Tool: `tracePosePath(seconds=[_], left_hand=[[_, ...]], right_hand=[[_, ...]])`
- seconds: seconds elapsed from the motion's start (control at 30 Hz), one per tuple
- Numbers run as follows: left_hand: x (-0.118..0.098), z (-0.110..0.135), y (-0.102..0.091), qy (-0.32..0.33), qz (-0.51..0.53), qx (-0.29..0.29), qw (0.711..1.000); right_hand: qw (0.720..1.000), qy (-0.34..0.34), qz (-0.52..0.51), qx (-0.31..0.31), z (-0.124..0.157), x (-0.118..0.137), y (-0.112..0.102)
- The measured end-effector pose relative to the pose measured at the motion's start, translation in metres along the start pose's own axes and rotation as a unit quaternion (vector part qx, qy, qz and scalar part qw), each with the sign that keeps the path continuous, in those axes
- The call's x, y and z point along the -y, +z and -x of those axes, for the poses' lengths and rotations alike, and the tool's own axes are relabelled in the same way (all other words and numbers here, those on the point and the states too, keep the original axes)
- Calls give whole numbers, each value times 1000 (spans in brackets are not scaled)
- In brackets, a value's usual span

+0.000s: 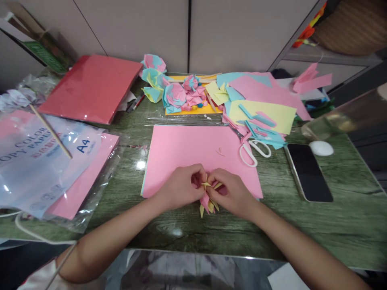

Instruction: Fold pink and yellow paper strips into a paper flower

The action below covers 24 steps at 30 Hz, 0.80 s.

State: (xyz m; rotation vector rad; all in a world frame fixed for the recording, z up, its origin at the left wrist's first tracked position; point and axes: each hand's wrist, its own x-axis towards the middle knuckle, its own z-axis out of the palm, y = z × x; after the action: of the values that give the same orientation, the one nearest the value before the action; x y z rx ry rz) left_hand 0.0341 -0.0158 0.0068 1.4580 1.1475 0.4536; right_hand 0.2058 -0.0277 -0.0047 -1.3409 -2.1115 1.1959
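Observation:
Both my hands meet over the near edge of a pink paper sheet (187,151) on the green table (332,225). My left hand (179,187) and my right hand (231,193) are closed in pinches on a small folded paper piece (208,199) made of pink and yellow strips. Its pointed yellow and pink tips stick out below and between my fingers. White-handled scissors (252,151) lie just beyond my right hand at the sheet's right edge.
A black phone (308,171) and a white oval object (321,148) lie to the right. Cut paper scraps (260,108) and folded paper flowers (178,94) sit at the back. A red paper pack (93,86) and an A4 colour paper bag (45,161) with a wooden stick (50,131) lie left.

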Motion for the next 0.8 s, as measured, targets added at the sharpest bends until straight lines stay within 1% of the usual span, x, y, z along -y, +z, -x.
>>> tracePosePath(seconds=[0.2, 0.3, 0.4, 0.5, 0.57, 0.63, 0.7, 0.77, 0.8], left_hand=[[2, -3, -7, -10, 45, 44, 998], [2, -4, -8, -5, 33, 40, 999], [1, -2, -6, 3, 4, 26, 1000], [0, -1, -4, 15, -17, 24, 999], [0, 0, -5, 28, -17, 31, 999], [0, 1, -7, 45, 12, 46, 998], [1, 1, -9, 55, 68, 68, 994], [1, 2, -10, 61, 116, 86, 988], [2, 2, -9, 66, 122, 88, 986]], right_hand=[[1000, -23, 4, -9, 2, 1, 2], [999, -46, 13, -17, 3, 1, 1], [995, -85, 26, -36, 3, 2, 1], [992, -111, 41, -51, 2, 0, 1], [989, -125, 52, -56, 2, -1, 2], [987, -136, 59, -67, 2, -2, 2], [986, -130, 56, -91, 2, -3, 1], [985, -101, 42, -132, 2, -4, 0], [984, -81, 32, -156, 2, -4, 0]])
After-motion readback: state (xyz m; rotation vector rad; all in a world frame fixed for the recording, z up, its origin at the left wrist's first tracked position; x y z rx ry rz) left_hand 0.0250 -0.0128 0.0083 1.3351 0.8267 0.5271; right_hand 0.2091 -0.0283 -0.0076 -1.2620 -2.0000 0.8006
